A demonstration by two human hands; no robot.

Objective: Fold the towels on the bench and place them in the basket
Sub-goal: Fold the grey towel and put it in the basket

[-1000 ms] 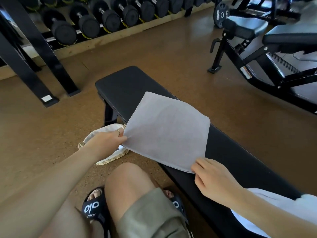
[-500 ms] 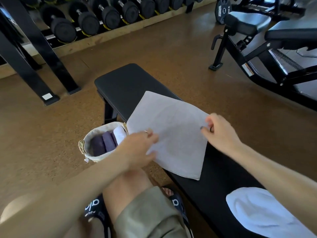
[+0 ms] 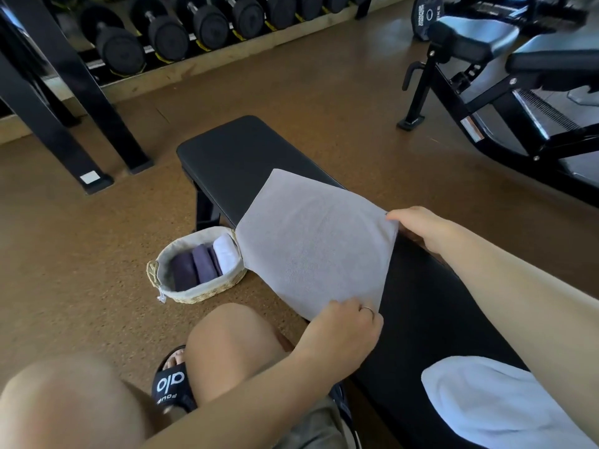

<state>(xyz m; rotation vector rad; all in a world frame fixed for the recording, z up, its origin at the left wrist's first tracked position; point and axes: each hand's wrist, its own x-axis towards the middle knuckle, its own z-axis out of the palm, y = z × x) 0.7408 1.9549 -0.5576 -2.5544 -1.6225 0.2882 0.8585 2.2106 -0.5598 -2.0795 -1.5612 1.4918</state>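
Spanning the frame diagonally, the long black padded bench carries a pale grey square terry towel, spread flat with its near edge hanging off the side toward the floor. At the near end of the same bench lies a second, white crumpled towel, not yet folded. On the brown floor just beside the bench leg stands the small oval woven basket with a cloth liner, already holding two dark purple folded towels and one white one. Both hands have shifted along the grey towel within the last second: the right hand now pinches the far right corner, and the left hand, ring on one finger, grips the near corner at the bench edge. That new hold on two neighbouring corners suggests the first fold is about to start.
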